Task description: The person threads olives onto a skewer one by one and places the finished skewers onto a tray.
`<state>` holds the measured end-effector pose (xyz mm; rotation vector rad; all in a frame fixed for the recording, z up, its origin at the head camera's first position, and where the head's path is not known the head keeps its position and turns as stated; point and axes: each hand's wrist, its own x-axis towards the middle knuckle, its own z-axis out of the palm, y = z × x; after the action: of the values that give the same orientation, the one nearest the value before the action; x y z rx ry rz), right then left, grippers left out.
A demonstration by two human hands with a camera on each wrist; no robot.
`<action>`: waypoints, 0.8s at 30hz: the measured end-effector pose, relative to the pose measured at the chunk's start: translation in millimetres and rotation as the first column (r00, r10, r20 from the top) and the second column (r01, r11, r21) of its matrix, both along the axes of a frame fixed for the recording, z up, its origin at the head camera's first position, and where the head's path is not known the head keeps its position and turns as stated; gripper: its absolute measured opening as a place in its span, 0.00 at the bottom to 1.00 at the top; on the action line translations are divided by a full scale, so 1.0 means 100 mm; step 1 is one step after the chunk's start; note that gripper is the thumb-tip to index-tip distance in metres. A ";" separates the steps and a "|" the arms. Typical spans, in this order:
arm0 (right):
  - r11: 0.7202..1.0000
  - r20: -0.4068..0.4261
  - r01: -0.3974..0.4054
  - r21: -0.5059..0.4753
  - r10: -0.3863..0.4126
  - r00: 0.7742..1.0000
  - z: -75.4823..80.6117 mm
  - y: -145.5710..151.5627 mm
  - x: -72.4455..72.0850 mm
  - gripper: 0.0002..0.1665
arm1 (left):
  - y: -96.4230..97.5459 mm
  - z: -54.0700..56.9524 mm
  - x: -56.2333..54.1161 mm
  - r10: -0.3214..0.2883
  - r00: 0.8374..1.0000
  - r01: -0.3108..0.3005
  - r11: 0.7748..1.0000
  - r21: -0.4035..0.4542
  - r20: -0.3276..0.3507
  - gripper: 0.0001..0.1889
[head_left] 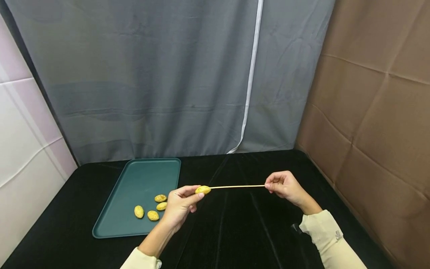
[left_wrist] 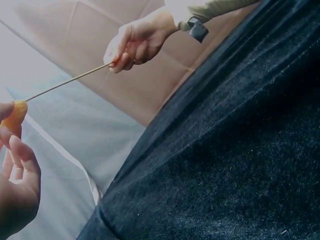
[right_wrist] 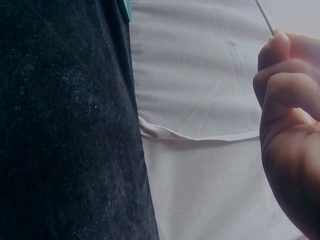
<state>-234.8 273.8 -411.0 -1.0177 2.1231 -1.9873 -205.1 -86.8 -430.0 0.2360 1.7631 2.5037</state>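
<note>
Between the thumb and fingers of my left hand (head_left: 179, 207) is a small yellow oval fruit (head_left: 203, 189), pinched above the table. A thin wooden skewer (head_left: 238, 186) runs level from the fruit's right end to my right hand (head_left: 284, 186). The right thumb and fingertips pinch the skewer's far end, also seen in the right wrist view with the skewer (right_wrist: 265, 17) rising from the fingertips. In the left wrist view, the skewer meets the end of the fruit (left_wrist: 16, 116); how deep it goes in cannot be seen.
A dark green tray (head_left: 144, 175) lies at the left of the black-covered table (head_left: 248, 231). Several yellow fruits (head_left: 139, 212) rest near its front right, partly behind my left hand. A grey curtain (head_left: 168, 74) hangs behind, a brown one (head_left: 373, 112) at the right.
</note>
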 end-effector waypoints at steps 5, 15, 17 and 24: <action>1.000 0.023 -0.004 0.000 0.004 1.000 0.00 0.00 0.01 0.03 | 0.02 -0.01 0.02 -0.031 0.999 0.031 1.000 0.003 -0.014 0.16; 1.000 0.036 -0.016 -0.011 0.016 0.999 0.00 -0.05 0.01 0.07 | 0.07 0.01 0.05 -0.011 1.000 0.010 0.999 0.051 0.017 0.17; 1.000 0.035 -0.017 -0.011 0.017 0.999 0.00 -0.07 0.01 0.08 | 0.08 0.01 0.05 0.004 1.000 -0.006 0.998 0.058 0.026 0.17; 1.000 0.044 -0.012 -0.014 0.013 0.999 0.01 -0.09 0.03 0.07 | 0.10 0.00 0.06 0.015 1.000 -0.017 0.997 0.077 0.025 0.16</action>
<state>-231.7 264.4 -409.6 -0.9770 2.0782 -2.0022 -198.7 -76.4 -430.2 0.1949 1.6676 2.5779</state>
